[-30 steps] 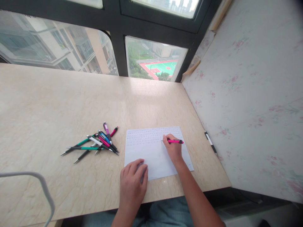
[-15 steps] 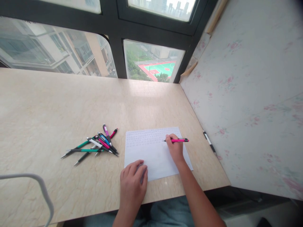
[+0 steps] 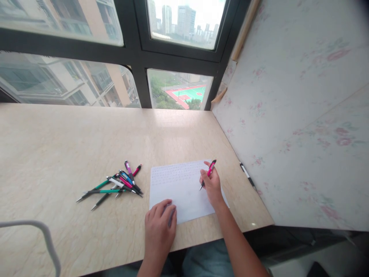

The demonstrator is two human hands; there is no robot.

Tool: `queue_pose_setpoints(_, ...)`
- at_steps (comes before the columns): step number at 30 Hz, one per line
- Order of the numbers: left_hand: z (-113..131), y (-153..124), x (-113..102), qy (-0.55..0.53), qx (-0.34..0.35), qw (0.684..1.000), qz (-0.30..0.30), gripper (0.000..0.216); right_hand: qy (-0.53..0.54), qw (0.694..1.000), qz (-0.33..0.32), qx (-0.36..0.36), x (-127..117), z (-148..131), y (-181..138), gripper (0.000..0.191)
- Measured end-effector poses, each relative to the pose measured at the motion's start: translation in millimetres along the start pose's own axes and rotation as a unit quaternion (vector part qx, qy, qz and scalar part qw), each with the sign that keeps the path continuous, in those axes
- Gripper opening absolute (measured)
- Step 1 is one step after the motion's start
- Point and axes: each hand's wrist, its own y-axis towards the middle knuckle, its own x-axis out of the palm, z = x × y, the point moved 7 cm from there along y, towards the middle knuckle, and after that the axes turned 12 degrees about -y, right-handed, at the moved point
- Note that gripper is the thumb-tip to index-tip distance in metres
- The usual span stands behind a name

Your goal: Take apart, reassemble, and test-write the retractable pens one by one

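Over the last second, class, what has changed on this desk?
The right hand turned the pink pen from crosswise to slanting away, tip lower on the paper. The left hand still presses the paper; the pile of pens and the pen by the wall stayed.

Beige table [image 3: 57,146], paper sheet [image 3: 178,188], pen pile [image 3: 121,182]
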Motion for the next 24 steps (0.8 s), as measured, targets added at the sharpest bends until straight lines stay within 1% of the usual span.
queue_pose_setpoints(2,0.1,0.0,0.1,0.002,0.002,1.000,0.000,0.013,0.005,1.000,-0.025,0.010,3.8,-0.7,-12.8,0.075)
queue_pose_setpoints(3,0.1,0.0,0.2,0.003,0.002,1.000,-0.001,0.013,0.003,0.999,-0.031,0.015,4.7,-0.7,-19.1,0.081)
queue_pose_setpoints(5,0.0,-0.2,0.0,0.001,0.003,1.000,-0.001,0.013,0.001,0.999,-0.039,0.028,5.7,0.0,-30.3,0.085)
queue_pose_setpoints(8,-0.3,-1.1,-1.6,-0.013,0.005,1.000,0.011,0.015,0.006,0.998,-0.046,0.047,5.5,1.1,-42.9,0.080)
queue_pose_setpoints(13,-0.3,-4.1,-8.1,-0.048,0.012,0.997,0.052,0.017,0.011,0.996,-0.060,0.070,5.4,2.5,-58.1,0.063)
queue_pose_setpoints(15,0.8,-5.2,-10.6,-0.060,0.016,0.996,0.063,0.017,0.017,0.995,-0.064,0.070,5.7,1.9,-63.2,0.059)
queue_pose_setpoints(18,1.2,-6.2,-14.3,-0.084,0.013,0.993,0.080,0.018,0.031,0.996,-0.066,0.052,6.2,-3.6,-69.6,0.051)
queue_pose_setpoints(22,-2.8,-6.2,-16.2,-0.147,-0.019,0.985,0.088,0.020,0.047,0.994,-0.087,0.037,10.4,-12.1,-77.0,0.041)
queue_pose_setpoints(24,-5.3,-5.4,-15.1,-0.192,-0.057,0.977,0.075,0.020,0.055,0.992,-0.105,0.035,14.1,-15.2,-80.9,0.039)
